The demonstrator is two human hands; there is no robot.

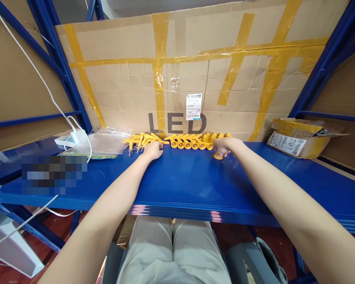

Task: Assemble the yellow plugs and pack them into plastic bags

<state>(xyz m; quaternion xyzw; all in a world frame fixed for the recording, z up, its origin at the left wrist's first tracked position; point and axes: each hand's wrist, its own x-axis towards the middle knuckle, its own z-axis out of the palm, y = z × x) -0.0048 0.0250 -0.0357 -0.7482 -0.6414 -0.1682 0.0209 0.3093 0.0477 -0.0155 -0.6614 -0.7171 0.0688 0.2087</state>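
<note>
On the blue shelf, my left hand [154, 150] touches the right end of a loose pile of yellow branched plastic pieces [136, 139]. Its fingers are curled in, and what they pinch, if anything, is hidden. At the right end of a row of yellow pieces with round cup-like ends [188, 145], my right hand [223, 146] is closed on a yellow piece with a round flared base [218, 156]. The base shows below the fingers, close to the shelf surface; the rest is covered by the hand. Several upright yellow pieces [213, 137] stand behind, beside that hand.
Taped cardboard [121, 90] marked LED forms the back wall. At the right sits a small opened carton [298, 138]. Clear plastic bags [106, 142] and a white charger with cable [79, 136] lie left, by a blurred-out object [53, 174]. The blue shelf [189, 185] has a front edge above my lap.
</note>
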